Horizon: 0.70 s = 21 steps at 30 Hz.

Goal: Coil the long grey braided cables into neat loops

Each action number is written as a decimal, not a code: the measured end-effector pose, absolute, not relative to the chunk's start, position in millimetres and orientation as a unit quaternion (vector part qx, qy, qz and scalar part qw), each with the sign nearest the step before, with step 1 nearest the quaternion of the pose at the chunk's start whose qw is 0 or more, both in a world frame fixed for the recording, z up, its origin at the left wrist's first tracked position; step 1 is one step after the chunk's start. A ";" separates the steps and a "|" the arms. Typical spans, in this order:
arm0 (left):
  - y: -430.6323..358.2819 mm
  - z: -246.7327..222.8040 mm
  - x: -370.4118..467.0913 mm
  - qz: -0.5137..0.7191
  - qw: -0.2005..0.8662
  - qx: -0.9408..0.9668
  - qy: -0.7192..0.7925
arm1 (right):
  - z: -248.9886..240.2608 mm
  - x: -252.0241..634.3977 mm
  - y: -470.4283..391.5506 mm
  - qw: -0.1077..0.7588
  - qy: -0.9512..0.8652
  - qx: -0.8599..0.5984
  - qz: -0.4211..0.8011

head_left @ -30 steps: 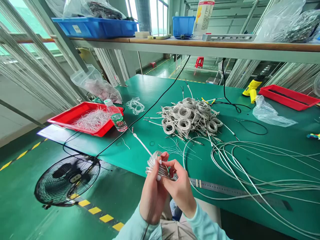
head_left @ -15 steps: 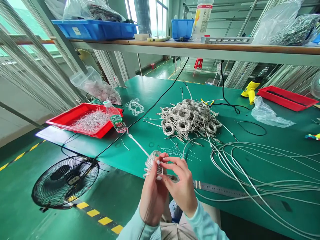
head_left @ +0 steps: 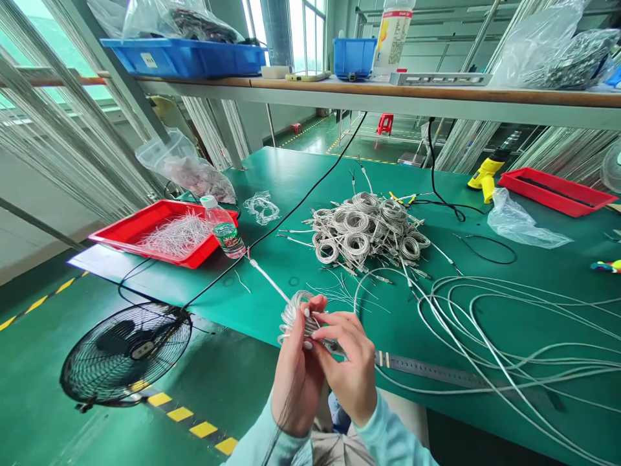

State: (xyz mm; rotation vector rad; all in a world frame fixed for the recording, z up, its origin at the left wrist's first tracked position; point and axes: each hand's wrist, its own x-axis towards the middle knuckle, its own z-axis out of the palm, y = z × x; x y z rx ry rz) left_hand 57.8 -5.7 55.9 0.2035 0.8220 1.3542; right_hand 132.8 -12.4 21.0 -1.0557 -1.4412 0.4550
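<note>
Near the front edge of the green table, my left hand (head_left: 299, 375) is closed around a coiled clear-sheathed cable (head_left: 292, 315). One straight cable end sticks out from the coil toward the upper left. My right hand (head_left: 350, 359) meets the coil from the other side, its thumb and fingers pinched at the coil close to my left fingertips. Whether a thin tie lies between those fingertips is too small to make out. Beyond my hands rises a pile of similar coiled cables (head_left: 356, 226). Thin loose white strands (head_left: 342, 291) lie just in front of that pile.
Loose uncoiled cables (head_left: 485, 323) sprawl across the right side, over a steel ruler (head_left: 431, 370). To the left are a red tray (head_left: 111, 226) of white strips, a bottle (head_left: 227, 236) and a black fan (head_left: 129, 353). A yellow heat gun (head_left: 485, 178) stands back right.
My right hand has shifted slightly, its fingers curling lower against the coil. Some loose cables on the right have slid a little to the right. The left hand stays nearly still.
</note>
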 end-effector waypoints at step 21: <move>-7.9 49.2 59.4 0.568 0.716 0.124 0.385 | 12.9 132.6 -11.8 0.630 -0.477 -0.459 0.407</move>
